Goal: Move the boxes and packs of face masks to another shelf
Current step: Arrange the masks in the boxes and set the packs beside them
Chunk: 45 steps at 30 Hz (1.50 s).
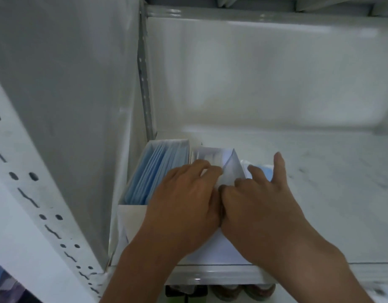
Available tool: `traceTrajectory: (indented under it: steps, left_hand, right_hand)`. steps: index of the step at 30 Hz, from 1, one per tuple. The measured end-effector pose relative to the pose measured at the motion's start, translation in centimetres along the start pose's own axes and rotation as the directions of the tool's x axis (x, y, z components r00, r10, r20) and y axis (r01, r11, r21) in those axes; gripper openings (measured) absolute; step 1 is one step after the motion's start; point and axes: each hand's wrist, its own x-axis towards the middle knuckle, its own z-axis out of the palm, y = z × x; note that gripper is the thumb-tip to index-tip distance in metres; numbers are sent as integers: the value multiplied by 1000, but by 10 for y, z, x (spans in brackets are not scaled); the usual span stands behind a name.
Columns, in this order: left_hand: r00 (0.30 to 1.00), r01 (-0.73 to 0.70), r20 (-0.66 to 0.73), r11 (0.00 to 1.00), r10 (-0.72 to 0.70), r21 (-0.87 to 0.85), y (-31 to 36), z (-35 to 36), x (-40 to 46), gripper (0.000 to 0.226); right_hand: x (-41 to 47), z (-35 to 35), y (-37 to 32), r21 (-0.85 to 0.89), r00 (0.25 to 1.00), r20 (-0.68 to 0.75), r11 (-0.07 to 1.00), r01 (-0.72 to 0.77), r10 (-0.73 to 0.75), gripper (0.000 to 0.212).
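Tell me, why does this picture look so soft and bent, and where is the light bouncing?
Head view: soft all over, likely motion blur, so the left hand, the right hand and the open box of blue masks lack crisp edges. The wide lens bows the perforated upright on the left. Glare streaks the back panel and the shelf's front lip. Below the shelf it is dark.

White metal shelf [309,171] with mask boxes at its left end

An open white box [132,212] of blue face masks [145,171] stood against the shelf's left wall, reaching from the front edge toward the back. Just beside it on the right sat a second white box [212,248] at the front edge, and a blue-and-white pack [265,171] lay right of that. The shelf's right part showed bare, scuffed white surface.
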Motion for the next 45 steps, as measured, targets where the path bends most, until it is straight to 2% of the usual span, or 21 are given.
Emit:
traceTrajectory:
  steps: [2, 4, 8, 11, 14, 17, 20, 24, 27, 31, 33, 35, 37, 41, 43, 45]
  left_hand:
    - [999, -25, -42, 999, 25, -20, 2, -2, -3, 49]
    - [998, -51, -20, 999, 51, -12, -1, -1, -3, 49]
    - [1000, -19, 13, 1000, 19, 3, -7, 2, 1, 65]
    - [1000, -18, 8, 1000, 18, 3, -6, 5, 1, 64]
    - [1000, 7, -15, 999, -8, -42, -5, 5, 0, 60]
    - [999, 11, -39, 998, -14, -64, -2, 4, 0, 52]
    - [997, 23, -64, 994, -30, -105, -1, 5, 0, 31]
    - [991, 52, -119, 990, -68, -129, -1, 5, -2, 24]
    - [989, 56, -127, 991, -71, -118, -2, 5, -5, 25]
    - [989, 65, -124, 989, -82, -132, -1, 6, -5, 24]
    - [987, 74, -130, 988, -91, -134, -1, 7, -5, 22]
    - [985, 79, -139, 987, -99, -143, -1, 8, -3, 21]
    - [985, 76, -140, 983, -100, -166, -3, 10, -1, 20]
    - [981, 60, -171, 981, -92, -183, -4, 13, -3, 15]
    - [975, 30, -210, 982, -70, -188, -2, 12, -5, 18]
    - [968, 26, -238, 980, -74, -198, -1, 9, -6, 16]
  right_hand:
    - [1, -1, -4, -4, 1000, 4, 1000, -15, 15, 10]
    - [1, -1, -8, -12, 1000, -2, 1000, -20, 20, 17]
    - [4, 1, -9, -25, 999, 11, 999, -30, 30, 24]
    - [7, 5, -5, 59, 1000, -18, 998, -14, 15, 7]
    - [13, 8, 3, 153, 1000, 7, 988, 9, -10, 30]
    - [26, 11, 7, 214, 998, -47, 976, -36, 47, 32]
    - [44, 15, 2, 156, 979, -111, 976, -152, 170, 19]
    - [63, 16, -9, -41, 979, -38, 978, -203, 202, 14]
    - [71, 22, -8, -115, 978, 58, 975, -191, 198, 33]
    - [71, 25, -4, -97, 981, 114, 984, -147, 157, 45]
    - [66, 24, -3, -54, 984, 120, 991, -126, 132, 41]
    - [63, 23, -1, 3, 989, 105, 995, -102, 101, 25]
    - [59, 21, 1, 58, 990, 118, 994, -91, 84, 24]
    - [59, 26, 15, 304, 996, 31, 949, -87, 81, 20]
    - [57, 28, 19, 406, 988, -42, 906, -118, 147, 28]
    - [55, 29, 17, 430, 963, -151, 892, -141, 225, 44]
